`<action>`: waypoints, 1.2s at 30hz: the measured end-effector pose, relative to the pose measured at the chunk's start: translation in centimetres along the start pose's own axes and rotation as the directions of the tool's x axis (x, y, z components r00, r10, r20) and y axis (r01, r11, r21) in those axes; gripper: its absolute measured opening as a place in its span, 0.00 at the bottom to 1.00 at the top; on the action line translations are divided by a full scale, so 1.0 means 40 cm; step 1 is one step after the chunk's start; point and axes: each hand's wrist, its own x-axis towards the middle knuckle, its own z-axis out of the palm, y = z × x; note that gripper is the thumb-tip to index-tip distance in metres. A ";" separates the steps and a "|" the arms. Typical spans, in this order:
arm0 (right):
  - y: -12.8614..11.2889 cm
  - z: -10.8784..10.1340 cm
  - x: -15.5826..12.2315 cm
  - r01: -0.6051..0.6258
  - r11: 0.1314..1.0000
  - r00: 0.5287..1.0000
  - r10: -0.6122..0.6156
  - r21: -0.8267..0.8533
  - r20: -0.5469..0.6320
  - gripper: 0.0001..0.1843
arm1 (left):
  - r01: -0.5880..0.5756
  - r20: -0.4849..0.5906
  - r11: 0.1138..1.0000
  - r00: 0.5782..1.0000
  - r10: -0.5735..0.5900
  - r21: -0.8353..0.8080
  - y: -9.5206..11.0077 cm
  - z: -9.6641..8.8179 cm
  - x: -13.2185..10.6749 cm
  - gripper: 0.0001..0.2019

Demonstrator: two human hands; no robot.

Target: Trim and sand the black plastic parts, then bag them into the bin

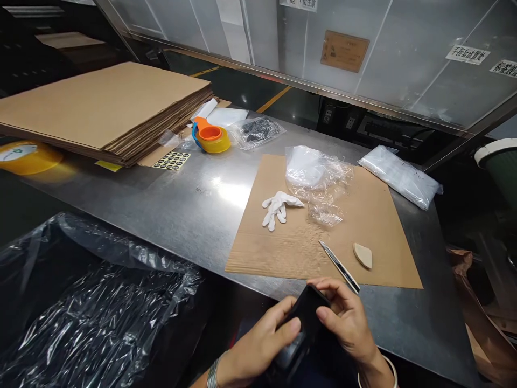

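My left hand [270,339] and my right hand [347,318] hold a black, rounded, box-like plastic piece [301,328] between them at the table's front edge. Both thumbs press on its near face, and its lower end is dark and hard to make out. Just beyond my right hand lies a slim utility knife [339,266] on a flat cardboard sheet [278,258]. Right of the knife is a beige, rounded wedge-shaped pad [362,256]. A white glove [278,209] rests farther back on the sheet, beside crumpled clear plastic bags [323,183].
A cardboard stack [121,102] covers the table's back left, near an orange tape dispenser [210,134], a sticker sheet [172,160] and a yellow tape roll [28,157]. A plastic-wrapped packet [399,175] lies back right. Many black bagged pieces [92,323] fill a lined container at lower left.
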 end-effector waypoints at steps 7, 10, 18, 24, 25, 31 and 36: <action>-0.001 0.009 -0.001 -0.024 0.994 0.999 0.027 0.111 -0.025 0.15 | 0.331 0.151 0.848 0.944 -0.295 -0.413 -0.016 0.028 0.019 0.26; 0.000 0.009 -0.004 -0.061 0.987 0.997 0.067 0.149 -0.036 0.15 | 0.317 0.103 0.864 0.948 -0.301 -0.392 -0.024 0.032 0.018 0.30; 0.028 -0.002 -0.005 -0.024 0.957 0.987 -0.024 -0.289 -0.162 0.17 | 0.229 0.035 0.886 0.971 -0.235 -0.403 -0.034 0.032 0.018 0.31; 0.106 -0.132 0.088 -0.147 0.550 0.911 -0.247 -0.822 -0.329 0.10 | 0.023 -0.106 0.841 0.990 -0.095 -0.541 -0.006 0.018 0.040 0.28; 0.117 -0.148 0.102 -0.163 0.483 0.915 -0.253 -0.860 -0.316 0.10 | -0.013 -0.135 0.837 0.988 -0.073 -0.547 0.001 0.016 0.043 0.27; 0.149 -0.163 0.122 -0.159 0.169 0.956 -0.219 -0.973 -0.195 0.14 | -0.165 -0.244 0.797 0.970 0.023 -0.581 0.023 0.006 0.052 0.26; 0.148 -0.155 0.107 -0.113 0.043 0.972 -0.203 -0.993 -0.120 0.14 | -0.221 -0.318 0.788 0.947 0.034 -0.574 0.021 -0.002 0.055 0.25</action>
